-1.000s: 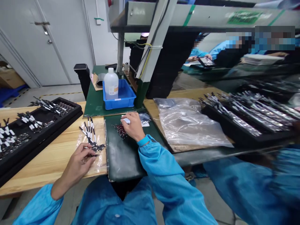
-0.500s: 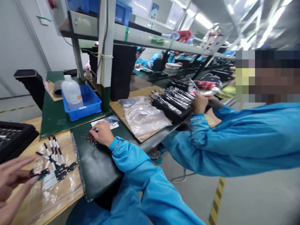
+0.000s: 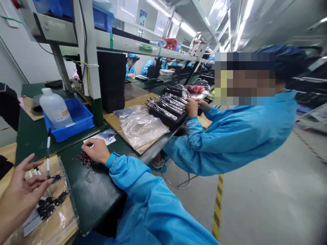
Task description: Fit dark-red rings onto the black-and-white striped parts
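My left hand [image 3: 24, 192] pinches a thin black-and-white flex cable [image 3: 48, 154] between thumb and fingers. The strip points upward, and its dark end sits at my fingertips. Under that hand, several more flex cables [image 3: 47, 207] with black ends lie on a clear plastic bag [image 3: 62, 217] over brown board. My right hand [image 3: 98, 150] rests on the green bench mat [image 3: 93, 190], fingers curled together at a scattered pile of tiny dark red parts [image 3: 85, 160]. Whatever those fingers hold is hidden.
A white plastic bottle [image 3: 55, 109] leans in a blue tray [image 3: 76, 117]. Beyond my right hand lies a crumpled clear bag [image 3: 141, 124]. To the right, a co-worker in blue [image 3: 217, 139] handles strips in a black tray [image 3: 166, 117]. A shelf post [image 3: 89, 51] rises from the bench.
The view has swung right, so the bench appears further left. My left hand has lifted with the flex cable, which now stands upright. My right hand stays at the tiny parts.
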`<state>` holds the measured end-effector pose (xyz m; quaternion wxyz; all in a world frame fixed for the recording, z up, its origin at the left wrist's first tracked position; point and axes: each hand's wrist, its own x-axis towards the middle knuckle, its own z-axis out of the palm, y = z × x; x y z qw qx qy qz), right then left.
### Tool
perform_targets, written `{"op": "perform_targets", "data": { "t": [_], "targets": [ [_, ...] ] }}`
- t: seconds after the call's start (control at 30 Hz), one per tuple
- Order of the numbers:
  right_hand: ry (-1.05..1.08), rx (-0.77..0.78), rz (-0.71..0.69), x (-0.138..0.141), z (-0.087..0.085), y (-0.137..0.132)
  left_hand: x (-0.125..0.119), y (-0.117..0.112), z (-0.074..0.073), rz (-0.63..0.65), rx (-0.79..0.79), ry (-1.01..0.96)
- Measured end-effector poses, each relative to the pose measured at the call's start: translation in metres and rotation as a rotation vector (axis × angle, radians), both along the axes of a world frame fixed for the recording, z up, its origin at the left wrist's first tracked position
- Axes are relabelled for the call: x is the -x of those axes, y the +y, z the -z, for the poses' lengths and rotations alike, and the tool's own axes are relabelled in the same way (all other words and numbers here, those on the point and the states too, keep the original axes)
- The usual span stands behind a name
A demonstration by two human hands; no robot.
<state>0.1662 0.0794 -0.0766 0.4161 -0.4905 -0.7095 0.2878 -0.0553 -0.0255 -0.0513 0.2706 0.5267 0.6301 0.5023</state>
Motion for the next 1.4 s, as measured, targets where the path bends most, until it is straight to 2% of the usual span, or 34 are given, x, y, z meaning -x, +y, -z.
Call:
{"op": "perform_targets", "data": {
  "t": [0.07,0.13,0.23,0.33,0.4,0.53,0.7,0.87,0.93,1.13,1.4],
  "targets": [
    [0.081,0.007,0.016,0.0,0.001,0.0,-0.001,0.001,0.015,0.01,0.122,-0.184],
    [0.101,0.003,-0.025,-0.001,0.001,-0.001,0.002,-0.002,0.022,-0.042,0.219,-0.328],
    [0.178,-0.002,-0.074,-0.004,-0.002,-0.001,0.006,-0.007,0.021,-0.079,0.272,-0.482],
    [0.361,-0.007,-0.039,-0.005,-0.006,-0.002,0.007,-0.01,0.016,-0.074,0.283,-0.614],
    [0.464,-0.026,-0.04,-0.005,-0.008,-0.003,0.007,-0.012,0.014,-0.084,0.319,-0.666],
    [0.592,-0.056,-0.126,0.001,-0.008,-0.011,0.008,-0.012,0.014,-0.07,0.42,-0.723],
    [0.454,-0.061,-0.208,0.009,-0.008,-0.028,0.008,-0.012,0.014,-0.017,0.452,-0.741],
    [0.254,-0.145,-0.33,0.013,-0.009,-0.039,0.0,-0.013,0.017,0.038,0.232,-0.648],
    [0.2,-0.174,-0.372,0.014,-0.008,-0.041,-0.004,-0.015,0.017,0.05,0.21,-0.614],
    [0.185,-0.158,-0.482,0.017,-0.007,-0.045,-0.01,-0.014,0.016,0.083,0.243,-0.658],
    [0.142,-0.072,-0.489,0.02,-0.005,-0.044,-0.01,-0.012,0.022,0.077,0.229,-0.761]
  ]
}}
